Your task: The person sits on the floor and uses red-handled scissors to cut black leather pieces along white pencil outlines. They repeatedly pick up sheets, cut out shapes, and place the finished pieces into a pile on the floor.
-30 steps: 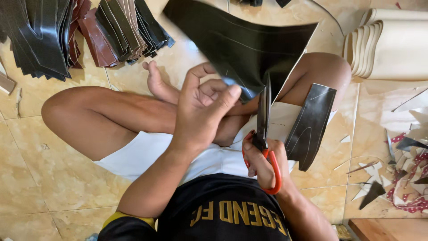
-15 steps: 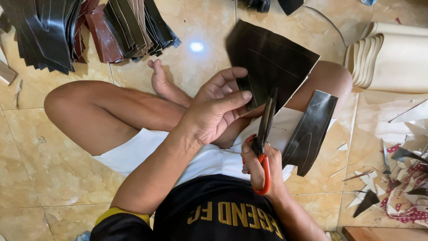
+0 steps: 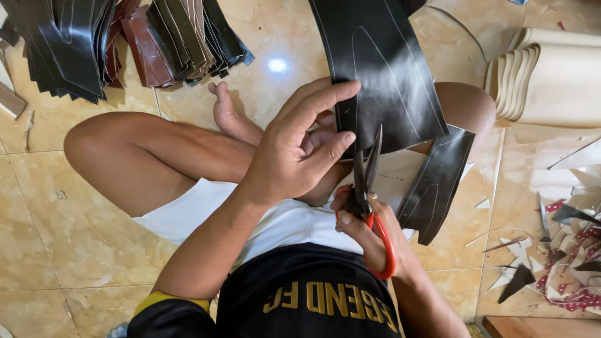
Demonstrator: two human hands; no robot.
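Now scissors cutting black sheet, both hands.

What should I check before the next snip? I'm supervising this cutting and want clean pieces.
1. Left hand gripping the black sheet at its lower edge: ok.
2. Right hand in the red-handled scissors: ok.
3. Blades open at the sheet's edge: ok.
4. Left fingers away from the blades: not ok, very close.
5. Blades on a traced line: cannot tell.
6. Cut piece hanging clear of the blades: ok.
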